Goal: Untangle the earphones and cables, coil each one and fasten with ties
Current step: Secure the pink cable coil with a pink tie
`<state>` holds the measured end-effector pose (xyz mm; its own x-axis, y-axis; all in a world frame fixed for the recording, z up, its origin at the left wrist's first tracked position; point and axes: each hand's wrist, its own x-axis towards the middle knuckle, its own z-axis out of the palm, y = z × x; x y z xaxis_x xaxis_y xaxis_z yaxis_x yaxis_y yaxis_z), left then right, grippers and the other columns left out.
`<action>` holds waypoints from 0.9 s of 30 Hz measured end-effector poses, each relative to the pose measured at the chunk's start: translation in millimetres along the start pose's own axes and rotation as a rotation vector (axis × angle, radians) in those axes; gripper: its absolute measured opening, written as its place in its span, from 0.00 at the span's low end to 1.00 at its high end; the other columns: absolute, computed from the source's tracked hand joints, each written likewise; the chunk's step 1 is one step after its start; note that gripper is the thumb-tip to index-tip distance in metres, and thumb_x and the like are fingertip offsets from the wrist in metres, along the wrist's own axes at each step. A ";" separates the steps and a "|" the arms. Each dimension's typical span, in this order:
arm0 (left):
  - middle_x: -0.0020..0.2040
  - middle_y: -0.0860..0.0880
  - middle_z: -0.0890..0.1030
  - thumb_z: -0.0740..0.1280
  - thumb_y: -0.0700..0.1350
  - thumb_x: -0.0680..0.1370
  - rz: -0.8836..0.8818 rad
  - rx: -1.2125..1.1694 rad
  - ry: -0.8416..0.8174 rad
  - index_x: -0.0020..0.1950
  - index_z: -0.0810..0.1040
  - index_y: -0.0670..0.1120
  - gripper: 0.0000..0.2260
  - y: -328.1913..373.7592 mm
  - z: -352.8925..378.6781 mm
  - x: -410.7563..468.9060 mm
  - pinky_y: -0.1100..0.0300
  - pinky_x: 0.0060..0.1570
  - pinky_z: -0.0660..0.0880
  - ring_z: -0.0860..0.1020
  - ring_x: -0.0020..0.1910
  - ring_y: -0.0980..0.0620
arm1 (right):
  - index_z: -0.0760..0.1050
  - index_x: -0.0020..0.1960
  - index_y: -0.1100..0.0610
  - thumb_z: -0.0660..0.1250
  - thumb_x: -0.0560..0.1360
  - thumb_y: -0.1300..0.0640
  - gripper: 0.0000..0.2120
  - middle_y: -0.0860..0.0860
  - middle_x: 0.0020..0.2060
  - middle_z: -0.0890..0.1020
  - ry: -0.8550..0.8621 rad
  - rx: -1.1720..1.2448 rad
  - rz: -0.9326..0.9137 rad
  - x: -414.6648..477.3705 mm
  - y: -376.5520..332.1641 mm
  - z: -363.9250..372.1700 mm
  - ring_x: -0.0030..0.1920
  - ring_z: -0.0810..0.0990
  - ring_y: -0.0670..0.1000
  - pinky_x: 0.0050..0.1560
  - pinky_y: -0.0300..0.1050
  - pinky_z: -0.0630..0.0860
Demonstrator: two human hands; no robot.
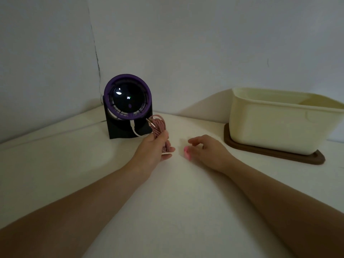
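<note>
White tabletop [55, 164]: left hand [152, 148] grips coiled pink braided cable [158, 125]; right hand [206, 148], just right, curls over small pink tie [186, 153], pinch unconfirmed.

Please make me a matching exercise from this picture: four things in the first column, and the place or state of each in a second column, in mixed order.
Column one
1. pink braided cable
2. small pink item
3. cream bin
4. round device with purple ring

Column two
a. stands on a brown board
b. coiled, held in the left hand
c. sits in a black stand
d. lies on the white surface, beside the right hand

Pairs: 1-b, 2-d, 3-a, 4-c
</note>
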<state>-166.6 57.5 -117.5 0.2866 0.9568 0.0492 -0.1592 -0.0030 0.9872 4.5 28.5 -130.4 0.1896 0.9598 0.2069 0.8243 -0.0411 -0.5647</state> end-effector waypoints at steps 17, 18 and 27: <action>0.36 0.46 0.78 0.58 0.43 0.81 -0.039 -0.194 -0.303 0.41 0.72 0.43 0.11 16.9 91.0 -33.9 0.53 0.47 0.76 0.78 0.37 0.52 | 0.78 0.46 0.52 0.70 0.73 0.59 0.04 0.46 0.37 0.83 0.200 0.426 -0.198 -78.9 4.0 -90.1 0.34 0.79 0.41 0.40 0.33 0.75; 0.36 0.46 0.79 0.58 0.43 0.81 -0.036 -0.204 -0.333 0.41 0.73 0.43 0.11 17.9 104.8 -36.6 0.52 0.47 0.76 0.78 0.37 0.52 | 0.79 0.47 0.53 0.70 0.73 0.58 0.03 0.46 0.38 0.83 0.223 0.380 -0.194 -85.2 10.3 -99.0 0.35 0.80 0.41 0.42 0.34 0.76; 0.48 0.44 0.83 0.57 0.44 0.82 0.091 -0.043 -0.535 0.49 0.78 0.44 0.10 -2.8 209.6 -53.1 0.59 0.49 0.77 0.81 0.48 0.50 | 0.80 0.48 0.55 0.69 0.72 0.63 0.06 0.47 0.38 0.80 0.564 0.091 -0.127 -138.7 71.2 -137.0 0.37 0.77 0.40 0.40 0.28 0.73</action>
<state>16.6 -54.2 -91.1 0.7089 0.6715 0.2157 -0.2410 -0.0569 0.9689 110.0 -145.6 -89.9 0.3676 0.6584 0.6568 0.8148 0.1123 -0.5687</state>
